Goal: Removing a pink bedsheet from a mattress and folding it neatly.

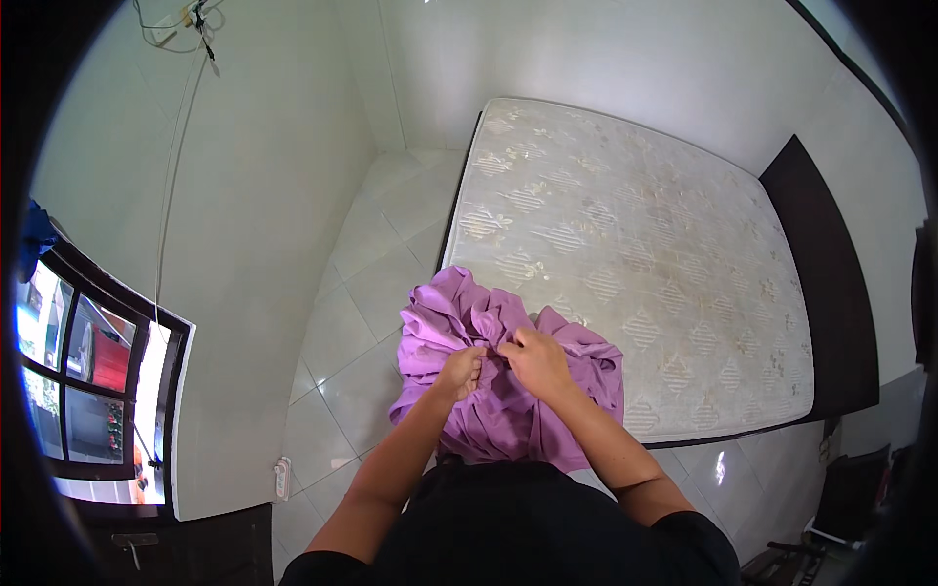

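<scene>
A bunched purple cloth (440, 366), possibly a bed sheet, lies in folds in front of my body and partly over the near corner of a bare patterned mattress (630, 242). My left hand (463, 373) pinches the cloth near its middle. Close beside it on the right, my right hand (533, 360) grips another gathered part, fingertips bent inward. A small gap separates the two hands. Folds hide the cloth's edges and part of the fingertips.
A dark headboard (821, 293) stands at the mattress's right end. Tiled floor (366, 293) runs between the bed and the left wall, with a white power strip (282, 479) by the wall. A window (95, 373) is at far left, a dark chair (850, 498) at lower right.
</scene>
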`<act>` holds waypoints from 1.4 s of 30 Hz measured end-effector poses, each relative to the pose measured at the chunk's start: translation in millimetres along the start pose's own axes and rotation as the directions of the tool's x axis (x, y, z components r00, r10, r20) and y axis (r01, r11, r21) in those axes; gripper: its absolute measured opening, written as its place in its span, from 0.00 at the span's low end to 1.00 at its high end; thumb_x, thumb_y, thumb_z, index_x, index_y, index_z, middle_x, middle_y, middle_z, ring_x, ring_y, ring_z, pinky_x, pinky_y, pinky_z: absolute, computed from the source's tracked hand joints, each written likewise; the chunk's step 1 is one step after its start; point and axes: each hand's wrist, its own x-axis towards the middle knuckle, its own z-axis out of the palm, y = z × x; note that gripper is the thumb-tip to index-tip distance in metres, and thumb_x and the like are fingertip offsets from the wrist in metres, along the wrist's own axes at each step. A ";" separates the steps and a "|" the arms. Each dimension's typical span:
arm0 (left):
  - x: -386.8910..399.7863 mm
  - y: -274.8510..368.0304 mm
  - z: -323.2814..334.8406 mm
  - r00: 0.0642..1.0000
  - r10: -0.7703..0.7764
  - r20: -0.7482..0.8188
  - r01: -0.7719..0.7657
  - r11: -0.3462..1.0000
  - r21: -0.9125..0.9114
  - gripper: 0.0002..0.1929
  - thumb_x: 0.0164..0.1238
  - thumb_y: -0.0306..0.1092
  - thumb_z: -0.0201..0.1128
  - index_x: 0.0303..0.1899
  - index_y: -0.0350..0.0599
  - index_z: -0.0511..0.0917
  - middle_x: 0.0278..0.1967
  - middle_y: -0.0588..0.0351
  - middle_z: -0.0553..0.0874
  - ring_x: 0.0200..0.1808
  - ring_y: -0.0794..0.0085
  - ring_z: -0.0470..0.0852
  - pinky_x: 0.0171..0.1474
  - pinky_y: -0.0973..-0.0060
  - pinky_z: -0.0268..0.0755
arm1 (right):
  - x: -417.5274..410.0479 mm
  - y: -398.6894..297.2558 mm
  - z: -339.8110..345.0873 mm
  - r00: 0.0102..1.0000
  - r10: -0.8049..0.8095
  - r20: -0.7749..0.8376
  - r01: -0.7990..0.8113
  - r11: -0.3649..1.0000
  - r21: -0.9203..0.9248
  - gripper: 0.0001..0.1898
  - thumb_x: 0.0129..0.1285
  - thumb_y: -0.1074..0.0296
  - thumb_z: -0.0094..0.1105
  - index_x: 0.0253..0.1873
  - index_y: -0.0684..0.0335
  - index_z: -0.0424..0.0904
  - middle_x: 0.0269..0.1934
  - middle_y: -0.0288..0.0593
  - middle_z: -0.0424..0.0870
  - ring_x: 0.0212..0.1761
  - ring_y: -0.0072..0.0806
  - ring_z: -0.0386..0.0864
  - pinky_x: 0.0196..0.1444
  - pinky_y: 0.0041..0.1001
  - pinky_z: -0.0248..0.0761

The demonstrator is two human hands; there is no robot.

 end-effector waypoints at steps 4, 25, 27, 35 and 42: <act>-1.9 1.2 4.7 0.999 -0.050 0.001 0.050 0.997 0.053 0.09 0.64 0.39 0.59 0.25 0.57 0.71 0.13 0.72 0.61 0.12 0.83 0.55 0.15 0.79 0.45 | -10.9 -3.5 -0.7 0.999 -0.012 -0.034 0.013 0.999 0.035 0.07 0.50 0.71 0.60 0.34 0.52 0.83 0.25 0.40 0.71 0.28 0.37 0.76 0.28 0.36 0.68; -5.7 -21.6 15.9 0.993 0.115 -0.042 -0.082 0.881 0.466 0.07 0.57 0.34 0.62 0.26 0.42 0.81 0.19 0.62 0.76 0.19 0.77 0.72 0.21 0.77 0.61 | -33.0 -3.2 -3.0 0.996 -0.030 0.085 0.021 0.994 0.110 0.05 0.51 0.68 0.57 0.32 0.54 0.81 0.27 0.42 0.72 0.31 0.39 0.76 0.32 0.37 0.68; -8.9 -16.3 23.8 0.993 0.072 -0.091 -0.031 0.919 0.393 0.07 0.58 0.35 0.63 0.27 0.42 0.81 0.20 0.62 0.77 0.19 0.78 0.71 0.21 0.77 0.61 | -33.9 -4.5 -1.4 0.996 -0.043 0.081 0.032 0.990 0.136 0.04 0.51 0.68 0.57 0.31 0.54 0.81 0.27 0.42 0.72 0.31 0.38 0.76 0.32 0.37 0.67; -0.1 -14.2 15.3 0.995 -0.010 -0.097 0.065 0.808 0.586 0.11 0.58 0.38 0.63 0.30 0.39 0.80 0.20 0.61 0.75 0.18 0.77 0.69 0.19 0.73 0.57 | -35.8 -7.1 -3.1 0.994 -0.092 0.056 0.085 0.989 0.122 0.06 0.49 0.72 0.60 0.33 0.52 0.81 0.26 0.38 0.71 0.30 0.36 0.75 0.30 0.35 0.68; 16.6 -32.8 -1.3 0.994 0.043 -0.105 -0.011 0.957 0.289 0.05 0.60 0.34 0.59 0.28 0.45 0.77 0.19 0.62 0.73 0.14 0.77 0.66 0.14 0.73 0.52 | -37.7 -8.5 -7.6 0.994 -0.033 0.106 0.017 0.989 0.150 0.06 0.50 0.69 0.57 0.33 0.53 0.82 0.27 0.40 0.72 0.31 0.38 0.76 0.33 0.36 0.68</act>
